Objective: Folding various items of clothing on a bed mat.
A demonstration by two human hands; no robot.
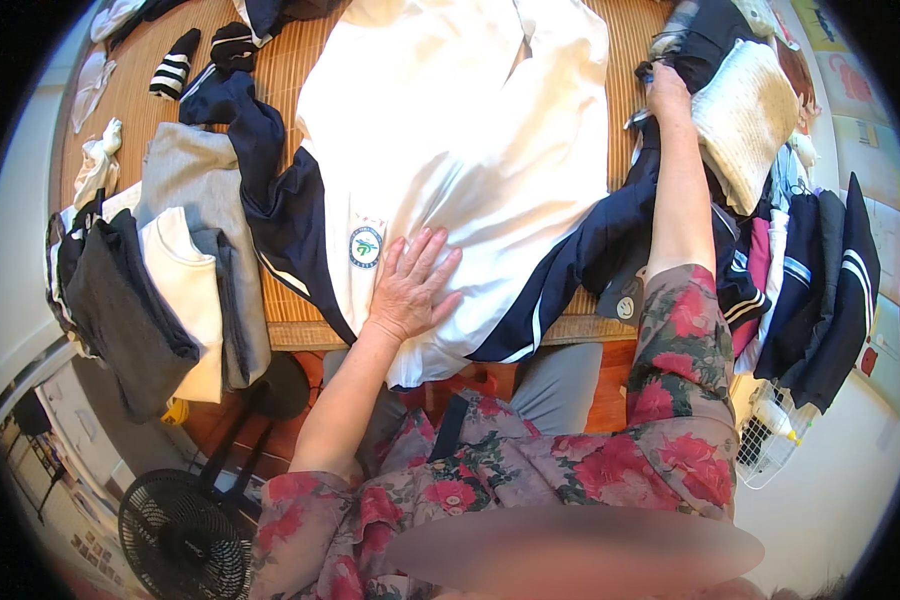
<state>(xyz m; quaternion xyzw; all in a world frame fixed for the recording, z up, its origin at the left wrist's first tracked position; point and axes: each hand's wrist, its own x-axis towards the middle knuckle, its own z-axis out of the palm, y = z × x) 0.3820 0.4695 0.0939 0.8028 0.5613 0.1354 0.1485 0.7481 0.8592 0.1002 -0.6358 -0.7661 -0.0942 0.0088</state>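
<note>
A white jacket (pixel 450 130) with navy sleeves lies spread on the table in front of me, its round badge (pixel 365 247) near the left edge. My left hand (pixel 413 283) rests flat on the white cloth beside that badge, fingers spread. The left navy sleeve (pixel 282 205), edged with a white stripe, bends up toward the far left. On the other side, the right navy sleeve (pixel 610 235) runs partly under my right forearm. My right hand (pixel 667 92) is closed on dark cloth at the far right, apparently the end of that sleeve; its fingertips are partly hidden.
Folded grey and dark clothes (pixel 130 320) with a cream top (pixel 182 295) hang over the left table edge. A cream knit (pixel 745 115) and dark striped garments (pixel 800 290) crowd the right. A striped sock (pixel 174 65) lies far left. A black fan (pixel 185 535) stands lower left.
</note>
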